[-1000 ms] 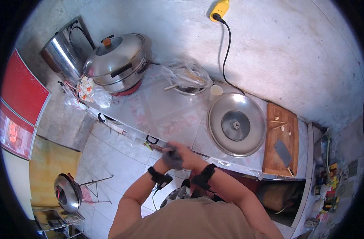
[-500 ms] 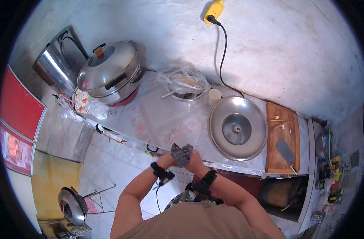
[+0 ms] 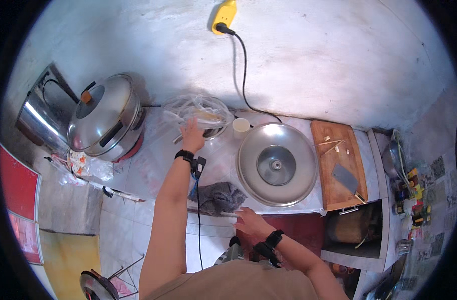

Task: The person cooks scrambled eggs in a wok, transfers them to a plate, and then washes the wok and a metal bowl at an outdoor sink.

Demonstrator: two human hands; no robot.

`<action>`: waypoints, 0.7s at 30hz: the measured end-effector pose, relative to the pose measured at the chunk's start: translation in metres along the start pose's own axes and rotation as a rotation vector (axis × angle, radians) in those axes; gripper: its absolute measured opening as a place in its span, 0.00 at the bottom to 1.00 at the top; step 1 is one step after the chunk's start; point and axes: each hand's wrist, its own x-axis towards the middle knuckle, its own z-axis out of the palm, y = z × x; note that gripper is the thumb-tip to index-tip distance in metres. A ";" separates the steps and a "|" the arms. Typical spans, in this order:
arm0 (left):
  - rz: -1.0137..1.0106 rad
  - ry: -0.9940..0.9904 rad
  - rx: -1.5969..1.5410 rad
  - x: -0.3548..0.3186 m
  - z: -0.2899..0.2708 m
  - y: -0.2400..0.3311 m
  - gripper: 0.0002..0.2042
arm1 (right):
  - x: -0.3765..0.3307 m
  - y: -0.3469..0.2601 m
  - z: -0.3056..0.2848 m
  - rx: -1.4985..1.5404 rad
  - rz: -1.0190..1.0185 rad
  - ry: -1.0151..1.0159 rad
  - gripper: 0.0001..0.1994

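The left hand (image 3: 192,135) is stretched forward over the counter, with the fingers spread and lying on a clear plastic bag (image 3: 196,110); it holds nothing pinched. The bag is crumpled over a metal bowl (image 3: 211,131), and something pale is inside, but it is not possible to tell what it is. The right hand (image 3: 248,221) rests at the front edge of the counter (image 3: 148,172), the fingers loosely open and touching the edge, just beside a grey cloth (image 3: 217,196) that lies bunched on the counter between the two arms. Near the bowl, on its right, a small white cup (image 3: 240,127) stands upright; its content is not visible. To the right of the cloth is a wide metal pan covered with a round steel lid (image 3: 277,164), so the inside is hidden. Further right a wooden cutting board (image 3: 337,162) carries a cleaver (image 3: 346,179) and some small pale pieces. On the far left a big steel pot (image 3: 104,119) with its lid on sits on a red base.
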 end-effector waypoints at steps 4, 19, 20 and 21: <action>-0.109 0.030 -0.157 0.013 -0.007 0.002 0.24 | -0.014 0.005 -0.006 0.105 -0.021 0.051 0.24; 0.779 0.034 -0.511 -0.266 -0.071 0.129 0.13 | -0.042 -0.043 -0.077 1.655 -0.292 0.043 0.29; 0.800 0.033 -0.519 -0.270 -0.073 0.135 0.11 | -0.048 -0.044 -0.077 1.652 -0.303 0.038 0.29; 0.811 0.013 -0.505 -0.275 -0.077 0.141 0.09 | -0.053 -0.044 -0.077 1.637 -0.297 0.044 0.29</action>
